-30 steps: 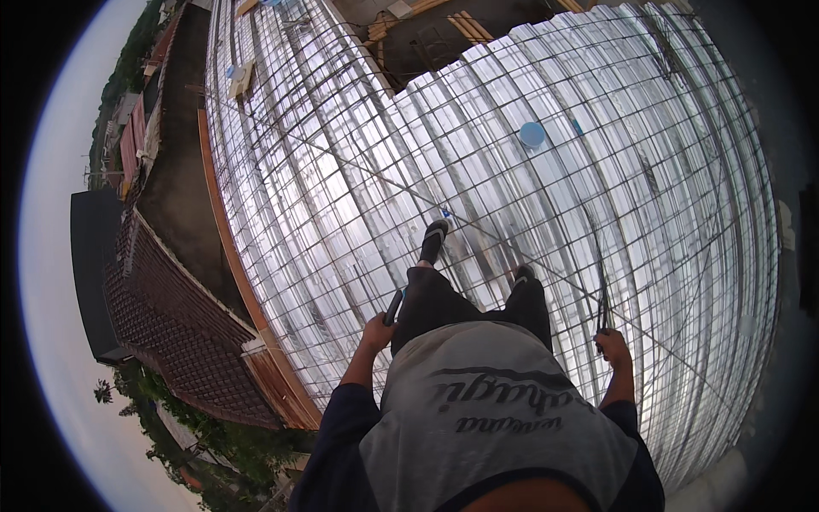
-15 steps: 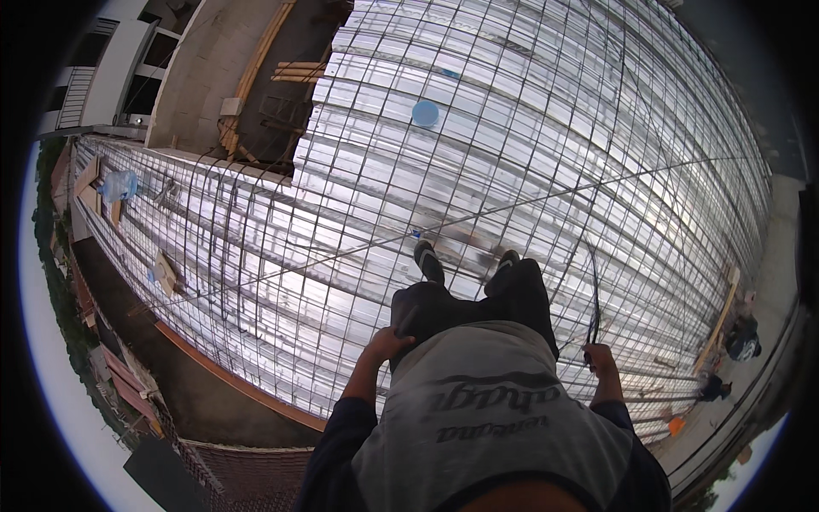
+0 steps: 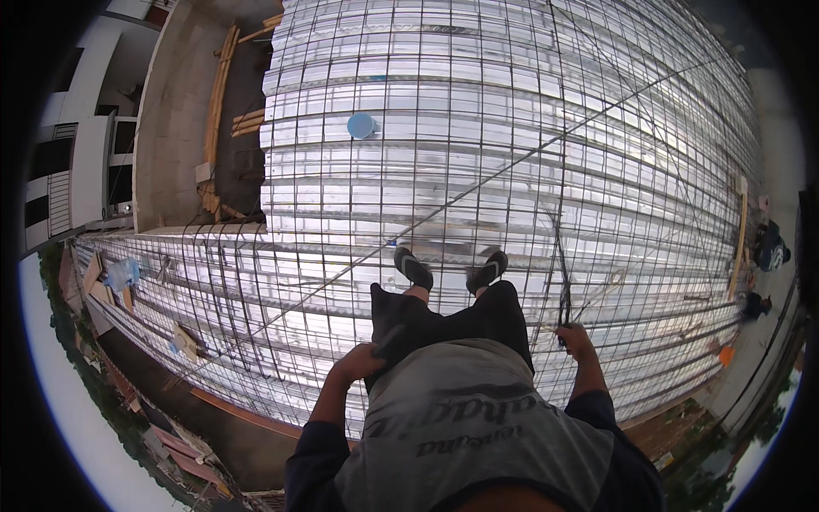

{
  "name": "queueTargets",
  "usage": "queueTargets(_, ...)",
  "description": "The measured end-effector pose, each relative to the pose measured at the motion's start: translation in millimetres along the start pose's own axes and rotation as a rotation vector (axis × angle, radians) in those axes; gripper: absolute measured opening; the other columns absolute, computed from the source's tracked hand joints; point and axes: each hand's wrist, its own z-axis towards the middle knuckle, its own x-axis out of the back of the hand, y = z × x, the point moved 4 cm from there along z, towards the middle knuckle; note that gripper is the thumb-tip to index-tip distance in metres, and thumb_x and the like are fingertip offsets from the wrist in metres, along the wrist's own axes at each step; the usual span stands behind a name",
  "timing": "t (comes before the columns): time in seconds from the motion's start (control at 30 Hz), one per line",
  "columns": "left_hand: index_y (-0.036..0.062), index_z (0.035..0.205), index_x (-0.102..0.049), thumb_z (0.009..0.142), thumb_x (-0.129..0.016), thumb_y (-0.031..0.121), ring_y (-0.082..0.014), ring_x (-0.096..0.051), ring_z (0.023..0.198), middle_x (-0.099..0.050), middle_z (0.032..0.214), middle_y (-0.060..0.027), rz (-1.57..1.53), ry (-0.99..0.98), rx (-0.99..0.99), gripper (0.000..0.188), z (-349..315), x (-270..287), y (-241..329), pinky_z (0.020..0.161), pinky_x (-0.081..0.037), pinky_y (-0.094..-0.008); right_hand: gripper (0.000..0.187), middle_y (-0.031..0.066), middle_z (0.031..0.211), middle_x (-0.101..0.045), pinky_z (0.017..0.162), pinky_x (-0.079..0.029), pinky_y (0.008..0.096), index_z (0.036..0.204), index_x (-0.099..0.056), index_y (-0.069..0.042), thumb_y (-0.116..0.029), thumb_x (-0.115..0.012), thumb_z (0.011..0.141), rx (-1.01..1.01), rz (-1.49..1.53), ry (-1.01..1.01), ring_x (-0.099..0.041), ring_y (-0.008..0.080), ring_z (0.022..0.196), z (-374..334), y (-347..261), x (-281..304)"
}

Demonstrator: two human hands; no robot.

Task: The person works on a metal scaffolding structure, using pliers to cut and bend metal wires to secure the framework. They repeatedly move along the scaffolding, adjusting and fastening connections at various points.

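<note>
Gry shirt (image 3: 478, 380): dk lettering (image 3: 467, 414). R hand (image 3: 577, 340) w/ wires (image 3: 565, 288).

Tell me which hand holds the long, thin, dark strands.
The right hand: the long, thin, dark strands extend from it. The left hand, beside the black trousers, shows only a blurred dark object.

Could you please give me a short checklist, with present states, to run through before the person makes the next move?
1. Right hand closed around the dark strands: ok.
2. Left hand grip secure: cannot tell, it is blurred against the dark shorts.
3. Shoes apart from the opening at upper left: ok.
4. Way ahead free of crossing lines: not ok, a long diagonal line crosses the mesh ahead of the feet.
5. Shoe soles firmly seated: cannot tell, undersides hidden.
</note>
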Motion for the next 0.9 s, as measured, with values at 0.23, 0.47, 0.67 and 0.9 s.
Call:
queueTargets(0.23,-0.0026,0.108,-0.061,0.079,-0.063,0.017,-0.0201,-0.066,0.069,-0.065,0.078,-0.011,-0.072,-0.173,0.147,0.035,-34.9,-66.9,46.6,0.06,-0.054,-0.0339,0.03,0.0034,0.059,-0.052,0.04,-0.036,0.0333,0.078,-0.062,0.0,-0.03,-0.064,0.075,-0.011,-0.198,-0.077,-0.046,0.0142,0.046,63.1,17.8,37.0)
queueTargets(0.47,-0.0013,0.11,-0.061,0.081,-0.062,0.016,-0.017,-0.065,0.071,-0.066,0.08,-0.0079,-0.022,-0.243,0.198,0.034,-34.1,-59.8,76.2,0.06,-0.054,-0.0318,0.028,0.0095,0.063,-0.058,0.048,-0.042,0.0365,0.075,-0.062,0.004,-0.024,-0.061,0.073,0.186,-0.322,-0.013,-0.053,0.0188,0.053,111.4,62.7,48.4)
queueTargets(0.67,0.0015,0.114,-0.059,0.087,-0.061,0.022,-0.0166,-0.065,0.075,-0.066,0.083,-0.0089,0.103,-0.396,0.131,0.034,-16.9,-12.2,58.1,0.063,-0.055,-0.0314,0.024,0.0046,0.058,-0.051,0.036,-0.034,0.0326,0.078,-0.059,-0.001,-0.024,-0.066,0.074,-0.04,-0.074,0.13,-0.045,0.015,0.041,101.7,79.7,20.3)
queueTargets(0.9,-0.0006,0.11,-0.056,0.08,-0.067,0.027,-0.0304,-0.065,0.078,-0.064,0.089,-0.0181,0.392,-0.061,0.037,0.043,45.3,52.9,65.8,0.072,-0.05,-0.0405,0.047,0.0236,0.092,-0.065,0.075,-0.05,0.0395,0.102,-0.057,0.009,-0.025,-0.069,0.071,0.028,-0.206,0.344,-0.064,0.0323,0.087,145.8,117.7,-14.1)
